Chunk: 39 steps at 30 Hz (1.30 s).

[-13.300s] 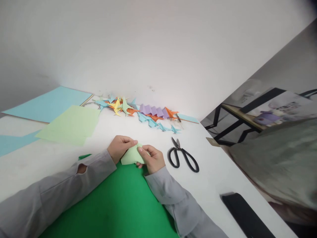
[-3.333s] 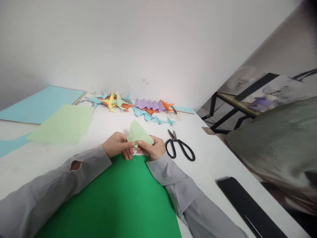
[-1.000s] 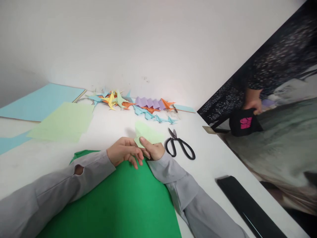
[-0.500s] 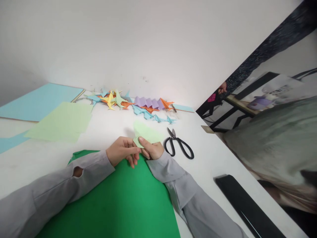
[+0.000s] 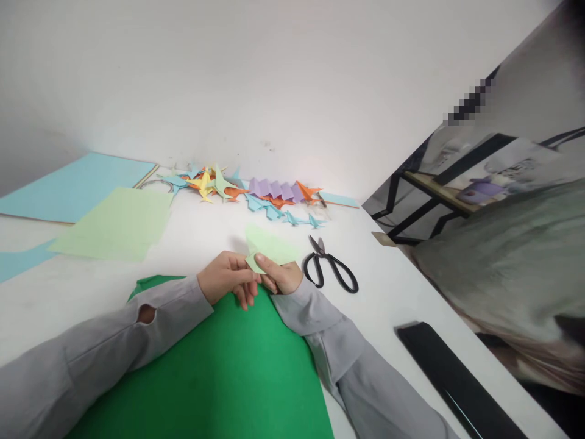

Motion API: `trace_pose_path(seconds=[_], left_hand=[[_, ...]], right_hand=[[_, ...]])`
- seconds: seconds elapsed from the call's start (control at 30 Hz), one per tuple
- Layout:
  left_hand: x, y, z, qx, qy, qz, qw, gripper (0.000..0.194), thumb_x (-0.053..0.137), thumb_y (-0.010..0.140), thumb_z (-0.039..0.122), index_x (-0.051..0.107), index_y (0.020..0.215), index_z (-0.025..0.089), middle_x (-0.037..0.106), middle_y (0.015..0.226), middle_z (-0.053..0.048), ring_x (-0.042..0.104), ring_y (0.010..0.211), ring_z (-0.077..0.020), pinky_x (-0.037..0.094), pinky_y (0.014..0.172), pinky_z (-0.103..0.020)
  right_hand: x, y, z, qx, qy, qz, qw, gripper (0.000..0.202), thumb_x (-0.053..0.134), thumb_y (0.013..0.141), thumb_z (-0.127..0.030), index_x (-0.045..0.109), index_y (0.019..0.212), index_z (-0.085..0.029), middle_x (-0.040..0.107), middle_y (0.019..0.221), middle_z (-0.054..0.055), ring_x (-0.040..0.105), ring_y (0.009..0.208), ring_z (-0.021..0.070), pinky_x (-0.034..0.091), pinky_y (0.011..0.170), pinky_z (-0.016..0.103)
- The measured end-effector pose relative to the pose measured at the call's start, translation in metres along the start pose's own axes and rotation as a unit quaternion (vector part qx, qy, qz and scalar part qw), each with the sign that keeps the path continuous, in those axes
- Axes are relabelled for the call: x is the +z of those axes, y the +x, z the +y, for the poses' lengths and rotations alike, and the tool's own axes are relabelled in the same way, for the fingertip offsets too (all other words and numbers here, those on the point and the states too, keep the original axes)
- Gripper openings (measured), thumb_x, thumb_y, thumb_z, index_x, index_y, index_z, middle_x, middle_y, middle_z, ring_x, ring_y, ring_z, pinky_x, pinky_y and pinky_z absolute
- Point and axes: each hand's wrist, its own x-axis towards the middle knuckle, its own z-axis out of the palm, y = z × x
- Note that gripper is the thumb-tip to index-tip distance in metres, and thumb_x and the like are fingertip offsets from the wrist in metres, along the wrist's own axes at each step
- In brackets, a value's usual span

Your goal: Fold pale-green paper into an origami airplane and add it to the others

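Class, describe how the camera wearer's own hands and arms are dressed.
The left hand and right hand are bare, with no gloves visible. Both arms wear long, loose grey sleeves. The left sleeve has an oval gap partway up from the wrist; the right sleeve shows creased folds.

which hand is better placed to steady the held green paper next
Probably the right hand: its thumb lies over the green paper, while the left hand is at the paper's left corner.
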Motion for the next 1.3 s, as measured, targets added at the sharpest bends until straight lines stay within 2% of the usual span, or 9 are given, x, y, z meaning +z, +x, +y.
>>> trace_pose_path(seconds=[0.23, 0.43, 0.57, 0.73, 0.87, 1.03, 1.13, 1.3], left_hand=[[0.0004, 0.0008, -0.0007, 0.008, -0.004, 0.004, 1.0, 0.019, 0.065, 0.061, 0.026, 0.058, 0.057, 0.009, 0.057, 0.043, -0.002, 0.054, 0.035, -0.0135, 0.045, 0.033, -0.023], [-0.0013, 0.0001, -0.0001, 0.024, 0.003, 0.0, 1.0, 0.018, 0.064, 0.061, 0.023, 0.058, 0.055, 0.008, 0.058, 0.045, -0.003, 0.054, 0.035, -0.0131, 0.045, 0.033, -0.023], [-0.0002, 0.0003, -0.0008, 0.029, -0.001, 0.004, 1.0, 0.016, 0.064, 0.061, 0.023, 0.057, 0.056, 0.009, 0.057, 0.043, -0.001, 0.054, 0.035, -0.0136, 0.045, 0.032, -0.023], [0.0012, 0.0004, -0.0002, 0.032, -0.012, 0.01, 0.999, 0.02, 0.068, 0.058, 0.025, 0.055, 0.054, 0.01, 0.057, 0.042, -0.001, 0.054, 0.033, -0.0138, 0.045, 0.031, -0.023], [-0.0021, 0.0001, 0.0001, 0.035, -0.026, -0.007, 0.999, 0.024, 0.068, 0.06, 0.029, 0.058, 0.055, 0.008, 0.058, 0.043, -0.003, 0.055, 0.035, -0.014, 0.046, 0.033, -0.024], [-0.0061, -0.0005, -0.0016, 0.025, -0.047, -0.026, 0.998, 0.023, 0.067, 0.062, 0.029, 0.06, 0.057, 0.007, 0.061, 0.048, -0.005, 0.056, 0.037, -0.015, 0.046, 0.034, -0.024], [-0.0062, -0.0006, -0.0019, 0.019, -0.047, -0.015, 0.999, 0.022, 0.068, 0.062, 0.028, 0.061, 0.059, 0.007, 0.061, 0.046, -0.005, 0.056, 0.035, -0.015, 0.045, 0.033, -0.023], [-0.0063, -0.0005, -0.0012, 0.016, -0.055, -0.01, 0.998, 0.022, 0.068, 0.062, 0.028, 0.061, 0.057, 0.007, 0.059, 0.044, -0.004, 0.055, 0.034, -0.0147, 0.044, 0.032, -0.023]], right_hand=[[-0.0006, 0.0003, 0.0015, -0.007, 0.001, -0.02, 1.0, 0.058, 0.045, 0.076, -0.059, 0.04, 0.033, -0.021, 0.031, 0.025, -0.005, 0.026, 0.024, 0.0062, 0.021, 0.034, 0.025], [0.0017, -0.0008, -0.0003, -0.001, 0.014, -0.02, 1.0, 0.052, 0.051, 0.074, -0.054, 0.044, 0.038, -0.018, 0.039, 0.029, -0.005, 0.032, 0.026, 0.0058, 0.025, 0.033, 0.022], [0.0033, 0.0001, -0.001, -0.002, 0.026, 0.006, 1.0, 0.048, 0.058, 0.069, -0.053, 0.045, 0.04, -0.018, 0.033, 0.025, -0.007, 0.023, 0.021, 0.0041, 0.016, 0.028, 0.021], [0.0049, 0.0033, 0.0, -0.004, 0.078, 0.02, 0.997, 0.046, 0.065, 0.06, -0.054, 0.045, 0.041, -0.017, 0.032, 0.023, -0.008, 0.022, 0.02, 0.0038, 0.011, 0.026, 0.021], [0.003, 0.003, 0.0021, -0.002, 0.071, 0.008, 0.997, 0.049, 0.06, 0.065, -0.057, 0.047, 0.042, -0.016, 0.034, 0.024, -0.007, 0.023, 0.019, 0.0037, 0.013, 0.026, 0.021], [0.0013, 0.0023, 0.0026, -0.011, 0.05, -0.017, 0.999, 0.051, 0.054, 0.07, -0.058, 0.05, 0.043, -0.015, 0.041, 0.027, -0.004, 0.031, 0.022, 0.0047, 0.021, 0.03, 0.021], [0.003, 0.002, 0.0025, -0.008, 0.041, -0.007, 0.999, 0.054, 0.05, 0.072, -0.059, 0.049, 0.04, -0.016, 0.038, 0.025, -0.005, 0.028, 0.022, 0.0049, 0.021, 0.031, 0.022], [0.0067, 0.0005, 0.0039, 0.002, 0.036, 0.032, 0.999, 0.065, 0.041, 0.077, -0.062, 0.037, 0.028, -0.019, 0.03, 0.022, -0.004, 0.025, 0.022, 0.0043, 0.021, 0.034, 0.024]])
